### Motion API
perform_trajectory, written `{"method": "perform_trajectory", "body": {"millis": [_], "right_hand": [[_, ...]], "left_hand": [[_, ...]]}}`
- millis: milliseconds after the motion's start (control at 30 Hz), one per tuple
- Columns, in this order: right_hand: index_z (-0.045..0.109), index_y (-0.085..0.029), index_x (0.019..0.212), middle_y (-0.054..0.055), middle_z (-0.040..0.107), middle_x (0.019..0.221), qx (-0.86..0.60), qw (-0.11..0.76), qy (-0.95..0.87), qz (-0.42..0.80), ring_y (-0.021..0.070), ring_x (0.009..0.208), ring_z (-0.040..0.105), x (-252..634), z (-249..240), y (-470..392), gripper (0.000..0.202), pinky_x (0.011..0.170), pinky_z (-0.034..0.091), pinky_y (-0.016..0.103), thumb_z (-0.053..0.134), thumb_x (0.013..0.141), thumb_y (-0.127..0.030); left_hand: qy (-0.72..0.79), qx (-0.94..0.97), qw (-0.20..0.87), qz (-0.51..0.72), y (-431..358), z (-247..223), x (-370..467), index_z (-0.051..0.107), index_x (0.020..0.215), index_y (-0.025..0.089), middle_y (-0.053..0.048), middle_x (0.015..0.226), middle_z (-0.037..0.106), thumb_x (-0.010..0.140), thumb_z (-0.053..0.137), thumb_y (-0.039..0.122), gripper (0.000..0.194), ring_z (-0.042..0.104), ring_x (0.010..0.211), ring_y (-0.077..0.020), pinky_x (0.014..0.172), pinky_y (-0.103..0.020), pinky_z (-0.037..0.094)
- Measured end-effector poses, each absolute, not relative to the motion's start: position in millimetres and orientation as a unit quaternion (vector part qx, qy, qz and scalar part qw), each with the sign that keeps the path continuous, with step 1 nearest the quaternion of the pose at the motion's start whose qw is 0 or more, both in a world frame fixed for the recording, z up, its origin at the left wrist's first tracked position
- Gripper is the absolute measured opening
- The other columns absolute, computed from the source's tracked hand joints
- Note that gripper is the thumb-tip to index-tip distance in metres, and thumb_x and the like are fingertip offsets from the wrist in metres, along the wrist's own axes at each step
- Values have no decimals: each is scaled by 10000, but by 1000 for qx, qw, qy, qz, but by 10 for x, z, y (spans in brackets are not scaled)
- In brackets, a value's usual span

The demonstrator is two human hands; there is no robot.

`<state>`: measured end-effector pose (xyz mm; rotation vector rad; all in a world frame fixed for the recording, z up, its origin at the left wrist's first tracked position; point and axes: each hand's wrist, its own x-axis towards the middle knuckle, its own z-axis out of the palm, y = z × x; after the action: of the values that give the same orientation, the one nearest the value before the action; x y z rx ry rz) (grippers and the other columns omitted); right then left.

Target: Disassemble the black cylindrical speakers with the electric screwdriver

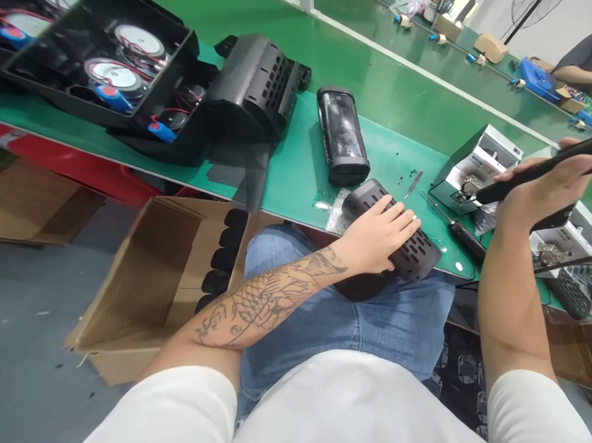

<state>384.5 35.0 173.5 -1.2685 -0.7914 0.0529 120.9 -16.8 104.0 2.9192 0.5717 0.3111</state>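
Note:
My left hand (383, 233) lies over a black housing with rows of slots (419, 251), gripping it with fingers across its top. The housing rests at the table edge, above my lap. Raised at the right, my right hand (537, 186) is closed around a long black electric screwdriver (568, 157). Its tip points at the front of a white-and-black screw feeder (476, 169); whether they touch I cannot tell. Beyond my left hand stands a black speaker unit (343, 133) with a clear, patterned front.
A soldering iron (468, 239) and tweezers (413, 184) lie near small black bits. At the left, open black cases (106, 112) hold round drivers and blue-wrapped parts beside a black housing (254, 85). An open cardboard box (140, 269) stands below. Another person's arm (579, 74) is far right.

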Motion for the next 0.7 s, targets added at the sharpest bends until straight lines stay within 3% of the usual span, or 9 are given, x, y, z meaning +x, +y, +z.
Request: {"method": "perform_trajectory", "body": {"millis": [133, 233, 300, 367, 500, 600, 700], "right_hand": [[485, -149, 1230, -24, 408, 630, -447, 769, -449, 84, 137, 464, 474, 3801, 1872, -99, 908, 399, 422, 276, 9, 1100, -911], [676, -235, 1326, 11, 504, 679, -303, 687, -628, 205, 150, 480, 493, 3772, 1825, -385, 1083, 416, 475, 330, 117, 976, -1093], [749, -281, 1390, 29, 543, 691, -240, 640, -692, 232, 157, 467, 487, 3680, 1756, -451, 1059, 402, 464, 332, 175, 993, -1077], [765, -265, 1401, 33, 541, 681, -212, 635, -706, 232, 151, 466, 493, 3547, 1689, -418, 969, 415, 477, 314, 170, 1083, -961], [641, -175, 1167, 0, 519, 668, -164, 638, -715, 233, 125, 456, 488, 3358, 1580, -246, 816, 429, 480, 253, 117, 1165, -800], [415, -137, 1016, -17, 508, 638, -234, 654, -684, 223, 148, 411, 445, 3335, 1494, -167, 751, 398, 444, 274, 264, 1121, -865], [317, -138, 978, -38, 418, 560, -301, 656, -658, 217, 150, 342, 336, 3332, 1416, -135, 818, 354, 373, 266, 347, 1055, -951]], "left_hand": [[348, 932, 48, 95, -200, 1098, 1423, 460, 1707, 0, -318, 1616, 596, 983, 814, 386, 893, 581, 1480, -494, 1252, -580, 425], [419, 901, 68, 95, -190, 1090, 1476, 452, 1711, 4, -319, 1586, 603, 980, 830, 471, 946, 584, 1448, -482, 1224, -567, 441], [425, 897, 70, 95, -170, 1074, 1469, 451, 1715, 24, -314, 1594, 594, 970, 846, 493, 965, 569, 1457, -478, 1231, -567, 431], [421, 900, 64, 97, -161, 1058, 1451, 444, 1718, 33, -313, 1605, 586, 975, 845, 492, 961, 563, 1462, -473, 1237, -563, 421], [416, 901, 62, 104, -176, 1050, 1435, 441, 1717, 33, -320, 1616, 576, 981, 849, 482, 954, 566, 1465, -471, 1237, -559, 420], [415, 901, 72, 108, -184, 1059, 1439, 447, 1708, 17, -329, 1607, 579, 981, 853, 462, 944, 580, 1452, -478, 1232, -565, 432], [411, 901, 80, 115, -187, 1056, 1441, 448, 1700, 0, -340, 1594, 587, 995, 829, 444, 916, 592, 1433, -487, 1220, -585, 444]]}}
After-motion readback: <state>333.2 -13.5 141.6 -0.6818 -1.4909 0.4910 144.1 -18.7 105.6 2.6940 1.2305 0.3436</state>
